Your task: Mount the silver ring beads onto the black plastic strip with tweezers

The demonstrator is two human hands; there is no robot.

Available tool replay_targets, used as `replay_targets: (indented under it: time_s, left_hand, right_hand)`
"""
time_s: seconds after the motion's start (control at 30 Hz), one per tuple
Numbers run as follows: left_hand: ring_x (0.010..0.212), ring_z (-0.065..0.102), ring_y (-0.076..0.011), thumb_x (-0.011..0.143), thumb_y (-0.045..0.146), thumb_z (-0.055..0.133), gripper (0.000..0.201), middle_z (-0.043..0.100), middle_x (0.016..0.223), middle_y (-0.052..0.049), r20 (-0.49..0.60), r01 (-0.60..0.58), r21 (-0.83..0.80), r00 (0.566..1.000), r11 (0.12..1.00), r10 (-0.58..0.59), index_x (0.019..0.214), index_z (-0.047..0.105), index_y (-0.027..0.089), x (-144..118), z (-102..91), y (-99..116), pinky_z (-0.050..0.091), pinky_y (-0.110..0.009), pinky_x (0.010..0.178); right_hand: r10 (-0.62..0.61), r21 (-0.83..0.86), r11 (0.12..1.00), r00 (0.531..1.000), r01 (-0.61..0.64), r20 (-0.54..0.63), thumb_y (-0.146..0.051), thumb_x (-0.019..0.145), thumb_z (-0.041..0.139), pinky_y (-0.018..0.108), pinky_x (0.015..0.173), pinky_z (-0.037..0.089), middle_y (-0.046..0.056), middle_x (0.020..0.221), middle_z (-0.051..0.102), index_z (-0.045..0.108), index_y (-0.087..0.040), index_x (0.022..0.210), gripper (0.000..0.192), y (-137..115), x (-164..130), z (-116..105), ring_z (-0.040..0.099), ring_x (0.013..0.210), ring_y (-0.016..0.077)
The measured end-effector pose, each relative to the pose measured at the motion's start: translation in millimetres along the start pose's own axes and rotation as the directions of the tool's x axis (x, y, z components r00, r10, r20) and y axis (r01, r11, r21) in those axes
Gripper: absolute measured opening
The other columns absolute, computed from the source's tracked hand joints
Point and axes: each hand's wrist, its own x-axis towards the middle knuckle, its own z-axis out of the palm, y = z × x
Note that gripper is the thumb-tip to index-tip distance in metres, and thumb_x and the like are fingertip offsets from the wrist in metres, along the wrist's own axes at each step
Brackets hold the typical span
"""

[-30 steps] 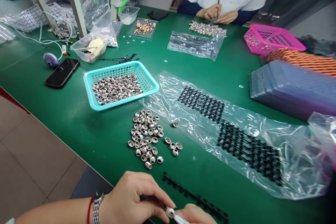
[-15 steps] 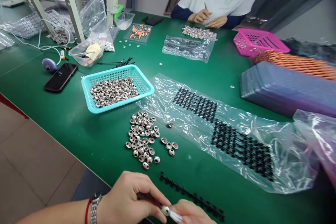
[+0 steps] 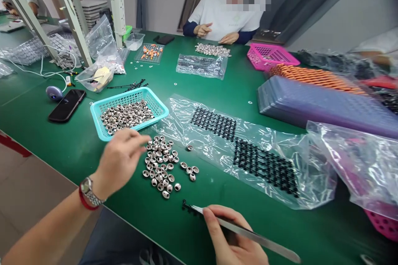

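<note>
on the green table (image 3: pixel 77 149), the left hand (image 3: pixel 120 161) is reaching with loosely open fingers to the pile of metal caps (image 3: pixel 161 165) at its three o'clock, while the right hand (image 3: pixel 231 236) is gripping tweezers (image 3: pixel 248 235), tips touching a black strip (image 3: pixel 189 208) at ten o'clock.

No legible text, label, brand or number appears on the green table (image 3: pixel 77 149) or on anything lying upon it.

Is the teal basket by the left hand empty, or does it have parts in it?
Partly full. The teal basket holds a low layer of small silver rings across its floor, well below the rim; the left hand hovers just in front of it.
</note>
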Motion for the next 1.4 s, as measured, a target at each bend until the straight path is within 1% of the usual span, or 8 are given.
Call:
replay_targets:
  time_s: [0.13,0.27,0.4,0.63,0.77,0.87,1.17,1.4]
  left_hand:
    - [0.097,0.073,-0.0216,0.103,0.004,0.056,0.034,0.08,0.107,-0.007,0.403,-0.179,-0.167,0.885,0.97,0.233,0.112,0.083,0.021,-13.6,24.6,23.1,0.06,-0.033,0.086]
    - [0.102,0.073,-0.0219,0.099,-0.003,0.051,0.045,0.08,0.114,-0.007,0.51,-0.246,-0.16,0.809,0.956,0.294,0.114,0.083,0.025,-17.8,34.3,18.5,0.059,-0.035,0.09]
    - [0.096,0.072,-0.0215,0.098,-0.004,0.053,0.042,0.079,0.107,-0.007,0.499,-0.272,-0.133,0.813,0.953,0.301,0.112,0.082,0.023,-15.6,35.7,11.8,0.058,-0.034,0.087]
    - [0.087,0.067,-0.0199,0.107,0.006,0.046,0.032,0.07,0.096,-0.008,0.314,-0.263,-0.205,0.894,0.943,0.318,0.117,0.075,0.015,-23.8,34.5,32.9,0.056,-0.029,0.076]
    - [0.08,0.065,-0.0182,0.109,0.012,0.052,0.024,0.068,0.093,-0.006,0.34,-0.267,-0.274,0.871,0.924,0.353,0.099,0.073,0.015,-47.0,39.9,57.1,0.053,-0.026,0.071]
    - [0.08,0.066,-0.0188,0.108,0.01,0.052,0.022,0.071,0.096,-0.007,0.344,-0.285,-0.29,0.86,0.913,0.378,0.099,0.071,0.015,-62.6,46.9,67.3,0.054,-0.027,0.071]
    - [0.085,0.069,-0.0233,0.104,0.004,0.046,0.024,0.079,0.111,-0.019,0.268,-0.477,-0.212,0.811,0.853,0.52,0.106,0.07,0.006,-72.7,55.8,66.0,0.06,-0.036,0.08]
    - [0.084,0.068,-0.0237,0.105,0.005,0.041,0.03,0.08,0.112,-0.019,0.245,-0.506,-0.189,0.806,0.842,0.539,0.105,0.071,0.007,-74.0,55.3,66.3,0.06,-0.036,0.077]
  right_hand:
    - [0.059,-0.064,0.996,0.998,-0.059,0.004,-0.065,0.092,0.068,0.023,0.05,0.058,0.003,0.071,0.076,0.075,-0.024,0.08,0.043,0.8,1.7,7.6,0.071,0.056,0.0185]
    - [0.076,-0.088,0.993,0.997,-0.075,0.002,-0.068,0.091,0.067,0.024,0.048,0.055,0.003,0.07,0.076,0.076,-0.024,0.082,0.046,2.2,0.9,10.2,0.068,0.053,0.0181]
    - [0.071,-0.043,0.997,0.997,-0.071,-0.005,-0.067,0.089,0.072,0.027,0.048,0.053,0.004,0.072,0.077,0.078,-0.023,0.084,0.044,2.6,0.3,11.5,0.069,0.055,0.0199]
    - [0.144,-0.074,0.987,0.989,-0.142,0.032,-0.073,0.087,0.069,0.029,0.056,0.055,0.005,0.081,0.08,0.08,-0.024,0.086,0.05,8.9,-0.6,12.5,0.071,0.06,0.0199]
    - [0.152,-0.065,0.987,0.988,-0.15,0.038,-0.073,0.087,0.07,0.029,0.069,0.061,0.006,0.087,0.082,0.08,-0.024,0.087,0.049,12.0,-0.5,12.8,0.077,0.074,0.0222]
    - [0.151,-0.054,0.987,0.988,-0.148,0.041,-0.071,0.087,0.071,0.028,0.071,0.062,0.005,0.087,0.082,0.08,-0.024,0.087,0.048,13.1,-1.6,13.2,0.078,0.075,0.0213]
    - [0.161,-0.031,0.987,0.985,-0.159,0.067,-0.066,0.089,0.071,0.029,0.075,0.064,0.005,0.089,0.081,0.08,-0.026,0.086,0.042,12.5,-3.0,12.5,0.077,0.077,0.0209]
    - [0.056,0.063,0.996,0.997,-0.059,0.052,-0.057,0.09,0.076,0.03,0.081,0.064,0.002,0.092,0.083,0.082,-0.031,0.088,0.027,16.1,-3.8,16.5,0.079,0.085,0.0209]
